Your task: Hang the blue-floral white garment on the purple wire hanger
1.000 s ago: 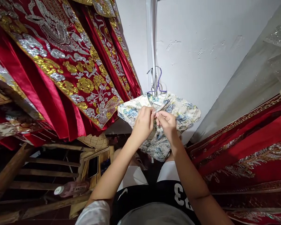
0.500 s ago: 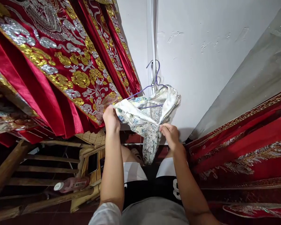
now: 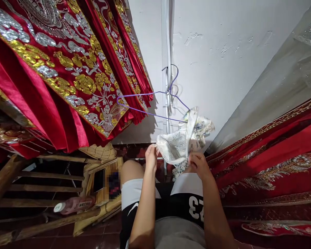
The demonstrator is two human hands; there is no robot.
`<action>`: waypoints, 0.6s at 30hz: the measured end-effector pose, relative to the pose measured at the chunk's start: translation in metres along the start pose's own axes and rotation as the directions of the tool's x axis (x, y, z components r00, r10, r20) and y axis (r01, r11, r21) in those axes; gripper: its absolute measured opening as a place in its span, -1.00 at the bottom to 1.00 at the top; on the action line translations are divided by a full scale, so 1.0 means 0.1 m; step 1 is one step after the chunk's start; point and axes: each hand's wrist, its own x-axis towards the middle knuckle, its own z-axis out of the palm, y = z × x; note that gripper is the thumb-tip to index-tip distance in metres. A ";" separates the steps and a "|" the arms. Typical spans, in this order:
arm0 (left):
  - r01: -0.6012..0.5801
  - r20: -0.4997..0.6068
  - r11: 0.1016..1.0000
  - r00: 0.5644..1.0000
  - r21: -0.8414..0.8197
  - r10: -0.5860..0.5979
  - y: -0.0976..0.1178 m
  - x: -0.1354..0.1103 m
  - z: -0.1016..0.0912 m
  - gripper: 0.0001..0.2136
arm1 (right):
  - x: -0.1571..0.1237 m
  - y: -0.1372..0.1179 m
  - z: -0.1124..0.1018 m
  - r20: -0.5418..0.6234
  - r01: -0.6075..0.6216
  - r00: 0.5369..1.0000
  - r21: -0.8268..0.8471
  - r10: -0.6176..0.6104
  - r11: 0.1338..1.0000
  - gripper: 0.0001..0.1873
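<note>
A small pale garment with a blue flower print hangs crumpled off the right end of a purple wire hanger, which is hooked on the white wall. The hanger's left arm is bare. My left hand pinches the garment's lower left edge. My right hand is closed on the fabric at its lower right. Both hands are low, just above my knees.
Red robes with gold and silver embroidery hang at the left, and more red embroidered cloth lies at the right. Below left is a wooden bench frame with a pink bottle and a woven fan.
The garment has come off the hanger's left arm and slid down to the right end. Both my hands have dropped with the cloth, and the left one has moved right.
</note>
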 end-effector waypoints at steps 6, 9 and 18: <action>-0.192 0.265 0.979 0.950 0.069 0.168 0.24 -0.36 0.19 -0.57 | -0.03 -0.07 -0.07 0.271 -0.133 0.931 -0.370 0.244 0.919 -0.69; -0.311 0.436 0.917 0.882 0.251 0.180 0.29 -0.64 0.34 -0.60 | 0.03 -0.02 0.15 0.038 -0.025 0.999 -0.248 0.036 0.968 -0.69; -0.607 0.641 0.605 0.742 0.515 0.198 0.55 -0.70 0.34 -0.76 | 0.15 -0.02 0.56 0.449 -0.066 0.892 0.011 0.054 0.998 -0.55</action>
